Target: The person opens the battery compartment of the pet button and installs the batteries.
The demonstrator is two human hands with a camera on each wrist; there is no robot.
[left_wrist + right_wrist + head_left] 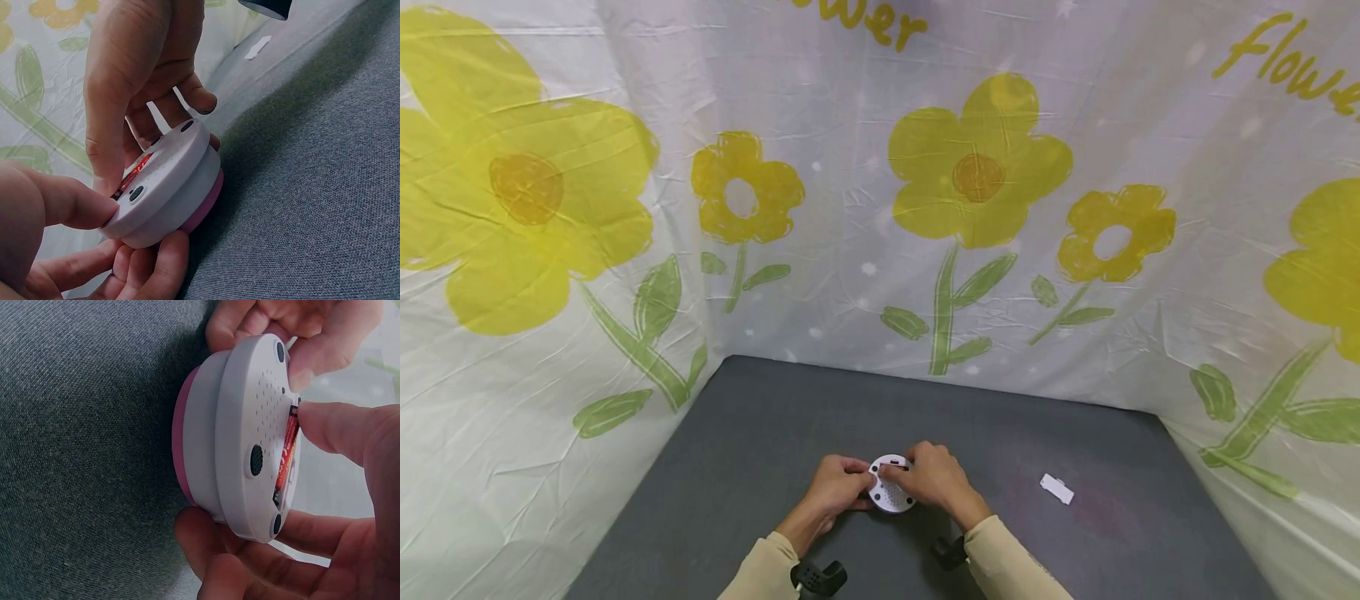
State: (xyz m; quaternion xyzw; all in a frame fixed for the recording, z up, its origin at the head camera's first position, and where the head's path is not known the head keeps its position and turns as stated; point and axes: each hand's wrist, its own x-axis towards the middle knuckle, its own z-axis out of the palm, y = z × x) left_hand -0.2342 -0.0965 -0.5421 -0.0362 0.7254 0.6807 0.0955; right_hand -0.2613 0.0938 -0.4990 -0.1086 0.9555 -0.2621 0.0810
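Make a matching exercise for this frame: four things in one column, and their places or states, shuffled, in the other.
Things:
1. round white device with a pink band
2. small white plastic cover
3. red battery in the open compartment
4. grey cloth table surface

Places or states:
A. lies alone to the right of the hands
B. held underside up between both hands
C. spread beneath everything
D. touched by a fingertip of the right hand

Pairs: 1-B, 2-A, 3-D, 4-C

In the head view the round white device (891,490) at lower centre is mostly covered by both hands. The small white piece (1057,489) at lower right is too small to identify. The yellow lettering (1292,62) is cut off at the upper right edge.
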